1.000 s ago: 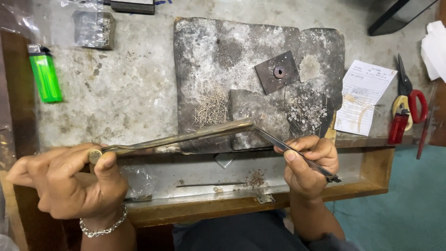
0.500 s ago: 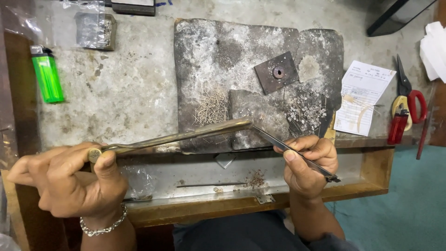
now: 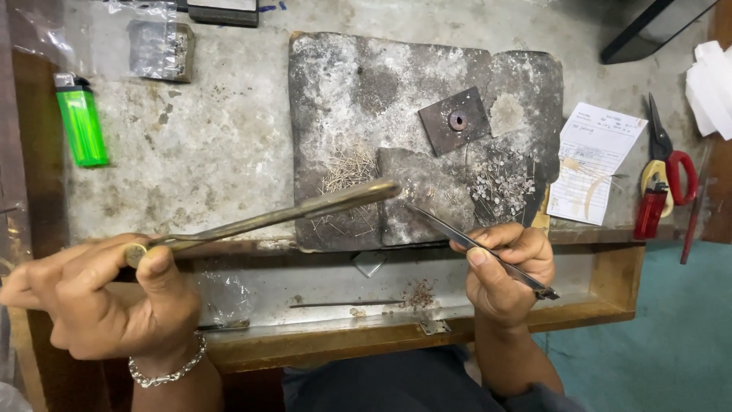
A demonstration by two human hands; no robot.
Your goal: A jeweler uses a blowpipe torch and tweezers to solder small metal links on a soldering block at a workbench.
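- Head view, nearest: the left hand (image 3: 107,301), a silver chain bracelet (image 3: 164,371) at its wrist, grips a long brass blowpipe (image 3: 278,215); the right hand (image 3: 507,267) pinches slim steel tweezers (image 3: 476,248)
- Both tips sit close together over a charred grey soldering slab (image 3: 427,99); fine wire bits (image 3: 347,168) lie there
- Beyond: a green lighter (image 3: 80,126) far left; red-handled scissors (image 3: 667,164) far right

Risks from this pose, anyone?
1. The left hand holds the long brass tube only at its near end, so its tip could dip into the loose pins and scatter them.
2. The tweezers in the right hand point at the slab edge; a dropped pin may fall into the tray.
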